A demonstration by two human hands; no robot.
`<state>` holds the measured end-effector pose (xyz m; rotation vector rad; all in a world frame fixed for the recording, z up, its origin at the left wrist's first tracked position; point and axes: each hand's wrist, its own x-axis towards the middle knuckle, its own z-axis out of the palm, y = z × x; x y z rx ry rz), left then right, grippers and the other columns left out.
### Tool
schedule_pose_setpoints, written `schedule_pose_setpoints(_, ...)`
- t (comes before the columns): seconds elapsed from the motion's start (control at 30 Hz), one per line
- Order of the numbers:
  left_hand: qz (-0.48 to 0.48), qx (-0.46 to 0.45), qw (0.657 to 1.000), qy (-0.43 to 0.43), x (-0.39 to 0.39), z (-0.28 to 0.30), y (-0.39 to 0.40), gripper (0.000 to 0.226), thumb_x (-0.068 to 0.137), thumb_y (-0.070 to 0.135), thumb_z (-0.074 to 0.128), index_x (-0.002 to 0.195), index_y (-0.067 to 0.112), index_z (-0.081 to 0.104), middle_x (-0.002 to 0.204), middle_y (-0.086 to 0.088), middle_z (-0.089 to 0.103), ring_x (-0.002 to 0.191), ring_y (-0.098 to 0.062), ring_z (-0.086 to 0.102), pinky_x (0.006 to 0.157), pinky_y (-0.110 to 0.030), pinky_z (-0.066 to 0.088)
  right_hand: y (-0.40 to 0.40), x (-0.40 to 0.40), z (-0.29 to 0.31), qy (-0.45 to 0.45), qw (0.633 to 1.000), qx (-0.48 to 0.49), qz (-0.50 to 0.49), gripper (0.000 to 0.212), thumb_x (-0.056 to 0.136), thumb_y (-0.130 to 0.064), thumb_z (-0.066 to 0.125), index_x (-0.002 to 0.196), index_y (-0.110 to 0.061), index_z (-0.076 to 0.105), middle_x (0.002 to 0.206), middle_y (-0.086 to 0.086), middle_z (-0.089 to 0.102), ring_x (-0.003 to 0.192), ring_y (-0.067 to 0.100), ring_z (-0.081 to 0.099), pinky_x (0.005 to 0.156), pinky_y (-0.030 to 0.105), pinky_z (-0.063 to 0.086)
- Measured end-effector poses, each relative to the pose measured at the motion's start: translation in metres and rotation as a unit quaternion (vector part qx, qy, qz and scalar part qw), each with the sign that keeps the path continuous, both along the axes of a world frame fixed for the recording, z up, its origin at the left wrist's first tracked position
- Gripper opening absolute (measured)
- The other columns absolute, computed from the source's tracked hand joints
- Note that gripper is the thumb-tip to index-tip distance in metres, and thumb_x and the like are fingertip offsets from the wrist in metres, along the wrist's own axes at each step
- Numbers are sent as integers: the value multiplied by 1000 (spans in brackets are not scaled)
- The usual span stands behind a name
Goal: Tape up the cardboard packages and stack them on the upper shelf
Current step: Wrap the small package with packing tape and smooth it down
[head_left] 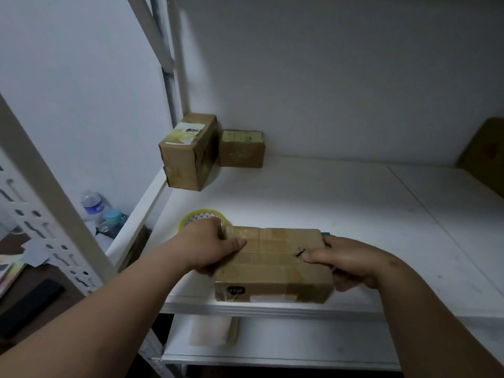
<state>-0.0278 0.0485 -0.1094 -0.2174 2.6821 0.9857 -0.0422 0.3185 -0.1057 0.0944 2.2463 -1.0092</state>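
A flat brown cardboard package point(275, 266), crossed with clear tape, lies at the front edge of the white shelf point(354, 214). My left hand point(210, 246) grips its left end, thumb on top. My right hand point(346, 260) grips its right end, thumb on the lid by a dark mark. A roll of tape point(203, 216) with a yellow rim lies just behind my left hand, partly hidden by it. Two taped boxes stand in the back left corner: a taller box point(188, 152) and a smaller box point(241, 148) against the wall.
A large cardboard piece point(482, 156) leans at the far right of the shelf. A lower shelf point(286, 345) holds a pale box point(212, 331). The perforated metal upright point(54, 214) stands at left, with a water bottle point(94, 207) and clutter beyond it.
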Motion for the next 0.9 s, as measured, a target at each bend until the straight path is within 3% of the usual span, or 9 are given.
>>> schedule_pose_setpoints(0.17, 164, -11, 965, 205, 5, -20, -37, 20, 89, 28, 63, 106, 21, 59, 96, 0, 63, 91, -24, 61, 82, -42, 52, 6, -14, 21, 90, 995, 45, -6, 46, 93, -53, 56, 120, -16, 61, 112, 8, 65, 93, 20, 58, 77, 32, 43)
schedule_pose_setpoints(0.23, 134, -10, 976, 174, 5, -34, -54, 47, 81, 17, 65, 127, 24, 58, 126, -4, 56, 117, -30, 54, 101, -45, 44, -8, -21, 21, 184, 979, 88, -18, 50, 93, -54, 57, 131, -21, 57, 133, 2, 58, 114, 21, 57, 92, 34, 45)
schedule_pose_setpoints(0.3, 48, -69, 991, 103, 4, -48, -63, 58, 72, 29, 64, 130, 33, 60, 150, -8, 36, 137, -36, 37, 114, -47, 31, -26, -23, 18, 242, 961, 132, -5, 52, 93, -53, 56, 137, -25, 53, 142, 0, 52, 125, 22, 51, 100, 34, 42)
schedule_pose_setpoints(0.4, 2, -137, 987, 84, 5, -57, -68, 37, 85, 22, 65, 121, 28, 67, 161, -11, 18, 141, -42, 29, 118, -45, 26, -46, -20, 12, 304, 927, 218, 15, 50, 93, -53, 51, 138, -32, 51, 143, 2, 46, 131, 26, 40, 106, 39, 35)
schedule_pose_setpoints(0.53, 43, -122, 982, 139, 6, -54, -76, 28, 85, 14, 70, 113, 16, 70, 151, -20, 26, 132, -40, 42, 111, -28, 30, -61, -12, 17, 357, 905, 231, 4, 41, 96, -49, 50, 134, -33, 53, 143, 1, 43, 136, 26, 32, 108, 39, 27)
schedule_pose_setpoints(0.6, 111, -23, 980, 162, 10, -45, -77, 25, 79, 14, 79, 103, 14, 71, 138, -15, 40, 119, -33, 51, 98, -26, 38, -67, -8, 18, 380, 905, 190, -6, 35, 96, -44, 52, 130, -33, 57, 140, -1, 46, 134, 24, 35, 108, 39, 26)
schedule_pose_setpoints(0.7, 182, 265, 935, 150, 17, -12, -67, 14, 82, 15, 77, 90, 20, 68, 99, -1, 64, 88, -16, 56, 75, -27, 40, -78, -1, 23, 394, 917, 16, -55, 24, 96, -32, 59, 120, -30, 62, 123, -8, 56, 120, 16, 51, 102, 34, 39)
schedule_pose_setpoints(0.8, 140, 407, 896, 111, 29, 22, -54, 21, 77, 20, 78, 96, 23, 70, 93, 10, 71, 95, -9, 59, 86, -32, 36, -92, 5, 34, 330, 918, -188, -114, 19, 96, -21, 61, 114, -27, 64, 112, -11, 62, 106, 7, 58, 82, 22, 43)
schedule_pose_setpoints(0.9, 101, 475, 870, 85, 40, 42, -46, 27, 67, 30, 77, 94, 27, 72, 97, 9, 70, 98, -12, 57, 86, -34, 35, -101, 11, 44, 285, 909, -280, -120, 22, 95, -9, 58, 104, -28, 65, 109, -7, 65, 103, 9, 59, 78, 24, 42)
